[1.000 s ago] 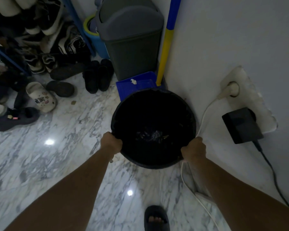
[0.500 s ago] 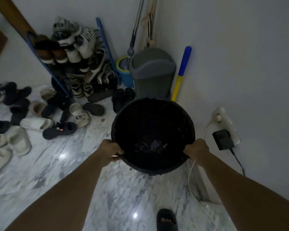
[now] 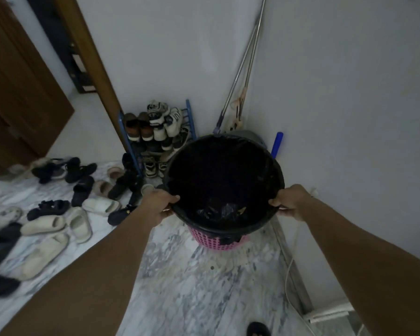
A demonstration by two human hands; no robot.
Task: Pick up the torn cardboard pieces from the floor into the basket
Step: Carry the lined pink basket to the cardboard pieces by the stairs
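Observation:
A pink perforated basket lined with a black bag is held up off the marble floor, tilted toward me. My left hand grips its rim on the left side. My right hand grips the rim on the right. Deep inside, a few crumpled scraps lie at the bottom; it is too dark to tell what they are. No cardboard pieces show on the floor.
A blue shoe rack full of shoes stands in the corner. Several slippers are scattered on the floor at left. A grey bin, mop poles and a white cable line the right wall. A wooden door is at left.
Both hands have lifted the basket higher, so its pink side now shows. My view has risen and pulled back, showing more wall, the door and more slippers.

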